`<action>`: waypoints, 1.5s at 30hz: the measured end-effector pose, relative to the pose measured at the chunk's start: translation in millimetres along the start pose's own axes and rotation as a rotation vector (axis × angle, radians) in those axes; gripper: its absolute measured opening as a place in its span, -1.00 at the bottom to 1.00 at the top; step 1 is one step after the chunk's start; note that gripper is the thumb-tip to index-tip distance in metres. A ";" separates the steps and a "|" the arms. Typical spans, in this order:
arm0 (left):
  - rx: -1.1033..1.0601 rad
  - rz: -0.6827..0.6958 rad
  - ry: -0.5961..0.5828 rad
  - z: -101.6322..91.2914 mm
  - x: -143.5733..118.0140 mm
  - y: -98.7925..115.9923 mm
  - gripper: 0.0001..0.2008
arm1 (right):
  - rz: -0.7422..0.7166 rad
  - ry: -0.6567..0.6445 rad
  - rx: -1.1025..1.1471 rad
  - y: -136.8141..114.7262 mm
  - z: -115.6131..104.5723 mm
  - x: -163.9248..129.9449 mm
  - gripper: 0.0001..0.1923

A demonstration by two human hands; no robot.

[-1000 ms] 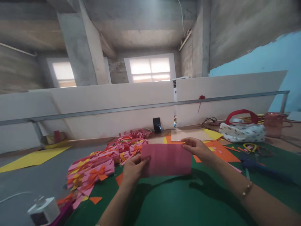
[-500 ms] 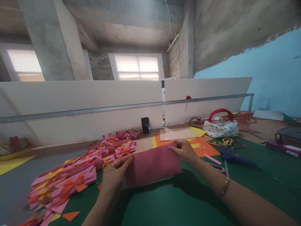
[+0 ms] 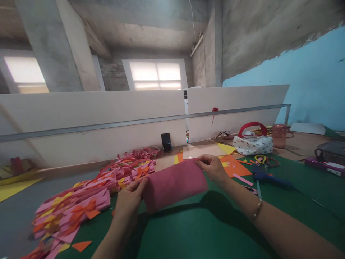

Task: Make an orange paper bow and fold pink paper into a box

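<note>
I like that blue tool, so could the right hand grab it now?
Probably not yet: the right hand is pinching the pink sheet; otherwise, the blue tool lies mostly uncovered nearby.

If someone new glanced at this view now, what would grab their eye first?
Probably the pink sheet, held near its upper corners by the left hand and the right hand above the green work surface. Next, likely the long pile of pink, orange and yellow paper pieces on the left, then the white patterned bag with a red arch over it, toward the back right.
</note>
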State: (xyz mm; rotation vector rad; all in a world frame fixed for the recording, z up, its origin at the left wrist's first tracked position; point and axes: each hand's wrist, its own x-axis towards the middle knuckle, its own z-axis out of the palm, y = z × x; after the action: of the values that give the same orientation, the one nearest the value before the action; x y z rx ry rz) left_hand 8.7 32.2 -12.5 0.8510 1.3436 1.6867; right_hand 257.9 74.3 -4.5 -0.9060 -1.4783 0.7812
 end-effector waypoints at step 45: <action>1.345 0.152 -0.634 -6.0 -11.5 -0.6 -0.79 | -0.102 -0.338 -1.208 31.0 22.9 -21.6 -0.82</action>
State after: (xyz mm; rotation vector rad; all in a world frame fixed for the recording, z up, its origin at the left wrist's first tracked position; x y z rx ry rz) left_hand 8.7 19.4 -14.5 2.0196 1.8473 0.2658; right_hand 238.8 70.7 -44.2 -1.5910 -2.3077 -0.1524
